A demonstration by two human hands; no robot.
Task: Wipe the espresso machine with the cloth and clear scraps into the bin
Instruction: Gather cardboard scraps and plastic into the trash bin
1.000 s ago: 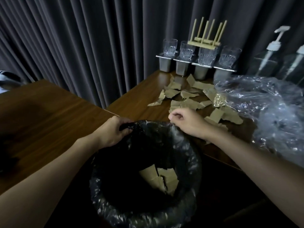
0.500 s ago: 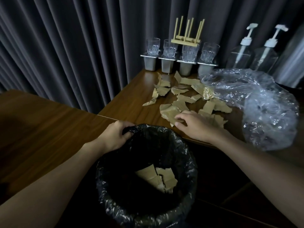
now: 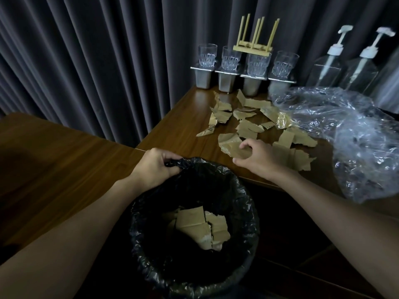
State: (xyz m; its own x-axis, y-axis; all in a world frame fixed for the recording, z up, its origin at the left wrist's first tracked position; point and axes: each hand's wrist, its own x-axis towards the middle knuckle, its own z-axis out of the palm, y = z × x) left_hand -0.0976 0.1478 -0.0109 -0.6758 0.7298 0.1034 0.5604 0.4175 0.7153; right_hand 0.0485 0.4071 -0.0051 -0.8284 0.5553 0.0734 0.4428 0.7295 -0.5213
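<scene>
A round bin with a black liner (image 3: 244,214) stands below the table's edge; a few torn cardboard pieces (image 3: 203,227) lie at its bottom. My left hand (image 3: 154,167) grips the liner's rim at the far left side. Several brown cardboard scraps (image 3: 248,126) are strewn over the wooden table (image 3: 183,130). My right hand (image 3: 257,157) rests on the nearest scraps, fingers curled over a large piece (image 3: 230,143) at the table's front edge. No cloth or espresso machine is in view.
A crumpled clear plastic sheet (image 3: 349,137) covers the table's right side. Several glasses on metal holders (image 3: 244,65) and a small wooden rack stand at the back, with two pump bottles (image 3: 343,65) to their right. Dark curtains hang behind. A second wooden table (image 3: 54,160) lies left.
My right hand moved from the bin's rim forward onto the scraps and curled its fingers over the nearest piece. My left hand kept its grip on the liner.
</scene>
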